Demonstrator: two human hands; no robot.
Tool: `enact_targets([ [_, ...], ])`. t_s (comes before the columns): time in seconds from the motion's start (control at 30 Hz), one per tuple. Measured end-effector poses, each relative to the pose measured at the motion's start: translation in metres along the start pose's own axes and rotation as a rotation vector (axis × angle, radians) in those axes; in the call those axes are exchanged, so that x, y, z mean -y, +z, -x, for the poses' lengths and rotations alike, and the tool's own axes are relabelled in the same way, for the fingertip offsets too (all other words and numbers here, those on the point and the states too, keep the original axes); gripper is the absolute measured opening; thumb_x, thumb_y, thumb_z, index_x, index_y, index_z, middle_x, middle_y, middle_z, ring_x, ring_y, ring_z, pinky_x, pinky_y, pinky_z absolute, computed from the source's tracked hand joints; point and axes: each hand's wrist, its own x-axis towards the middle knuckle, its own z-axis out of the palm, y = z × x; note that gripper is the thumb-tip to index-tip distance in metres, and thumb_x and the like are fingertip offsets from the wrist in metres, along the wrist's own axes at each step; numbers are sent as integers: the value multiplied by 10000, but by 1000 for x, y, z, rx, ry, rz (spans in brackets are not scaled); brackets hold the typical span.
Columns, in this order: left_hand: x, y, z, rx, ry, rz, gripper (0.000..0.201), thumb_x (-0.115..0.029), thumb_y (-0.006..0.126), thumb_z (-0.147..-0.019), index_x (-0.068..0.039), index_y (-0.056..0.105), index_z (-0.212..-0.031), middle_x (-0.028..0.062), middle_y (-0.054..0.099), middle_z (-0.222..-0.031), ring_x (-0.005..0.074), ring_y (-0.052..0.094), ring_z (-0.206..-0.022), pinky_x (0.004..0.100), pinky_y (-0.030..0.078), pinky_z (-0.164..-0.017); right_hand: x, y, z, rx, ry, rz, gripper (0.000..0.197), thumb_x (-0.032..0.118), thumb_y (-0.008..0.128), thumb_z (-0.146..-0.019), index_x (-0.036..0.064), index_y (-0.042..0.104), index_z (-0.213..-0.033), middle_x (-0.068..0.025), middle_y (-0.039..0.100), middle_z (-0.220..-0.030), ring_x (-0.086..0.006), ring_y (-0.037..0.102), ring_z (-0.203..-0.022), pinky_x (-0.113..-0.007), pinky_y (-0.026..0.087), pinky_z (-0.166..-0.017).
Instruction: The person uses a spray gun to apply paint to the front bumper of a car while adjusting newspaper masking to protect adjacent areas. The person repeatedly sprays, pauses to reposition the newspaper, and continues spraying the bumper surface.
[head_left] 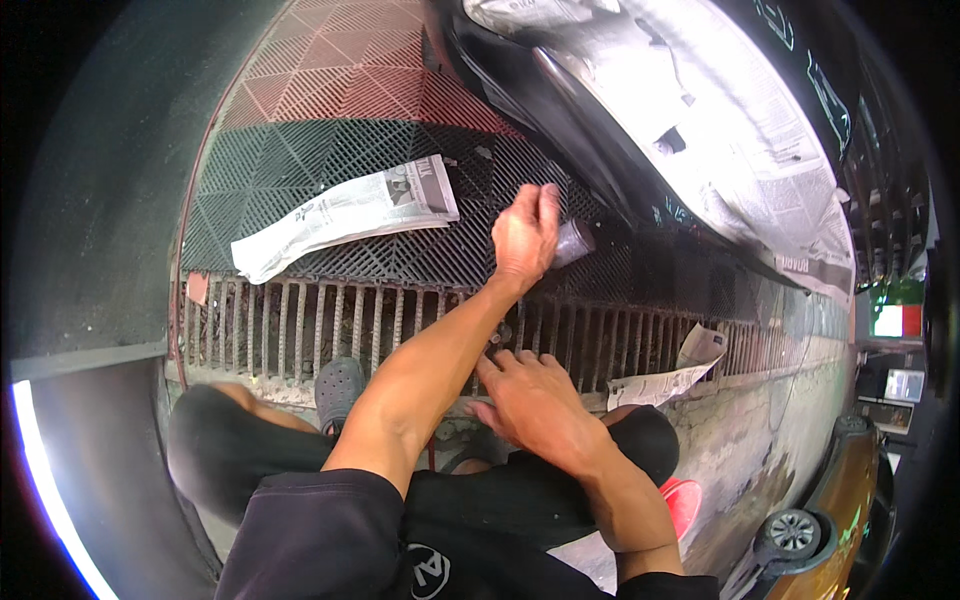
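Note:
My left hand (526, 232) reaches forward over the dark floor mat with its fingers curled closed. What it grips, if anything, is hidden behind the fingers. Right beside it is a greyish, rounded container like a cup or can (572, 244); I cannot tell whether the hand touches it. Closer to me, my right hand (535, 400) hangs palm down with its fingers spread above the drain grate's edge. A small metallic piece (499, 333) shows just beyond its fingertips, too small to name.
A folded newspaper (345, 215) lies on the mat to the left. Newspaper sheets (700, 130) cover a black curved car part (590, 150) at upper right. A barred drain grate (270, 320) crosses before my feet, with a paper scrap (665, 380) on it. Something red (682, 503) sits beside my right knee.

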Motion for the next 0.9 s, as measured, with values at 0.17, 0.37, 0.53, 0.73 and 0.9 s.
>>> enact_targets([
  [0.17, 44, 5, -16, -185, 46, 476, 255, -272, 573, -1112, -20, 603, -1102, -7, 549, -752, 75, 522, -626, 267, 479, -546, 11, -10, 24, -40, 3, -52, 580, 365, 717, -955, 14, 581, -1397, -177, 666, -1180, -351, 658, -1055, -470, 513, -906],
  [0.37, 45, -18, -54, -346, 105, 702, 220, -77, 516, -1069, 4, 584, -1261, 4, 589, -902, 74, 531, -723, 233, 468, -635, 14, -7, 27, -50, 75, 8, 589, 361, 712, -956, 24, 573, -1418, -175, 659, -1195, -337, 648, -1052, -458, 508, -905],
  [0.53, 36, -38, -78, -389, 217, 437, 325, -86, 514, -1061, -11, 607, -1363, 35, 629, -970, 102, 563, -774, 258, 492, -697, 16, -13, 21, -61, 129, 13, 581, 359, 721, -948, 26, 578, -1402, -178, 659, -1206, -342, 654, -1038, -454, 512, -899],
  [0.73, 26, -51, -97, -507, 469, -5, 536, -21, 542, -998, -70, 501, -1530, 104, 558, -1191, 179, 566, -929, 325, 514, -851, 22, -19, 9, -70, 89, 9, 595, 355, 731, -943, 21, 573, -1410, -181, 666, -1194, -340, 663, -1037, -454, 518, -897],
  [0.9, 5, -57, -109, -417, 481, -37, 822, 24, 577, -857, -119, 356, -1635, 236, 485, -1356, 343, 547, -1105, 464, 482, -1017, 23, -13, 2, -33, 101, 63, 606, 360, 730, -945, 17, 574, -1420, -196, 665, -1241, -348, 668, -1070, -456, 518, -915],
])
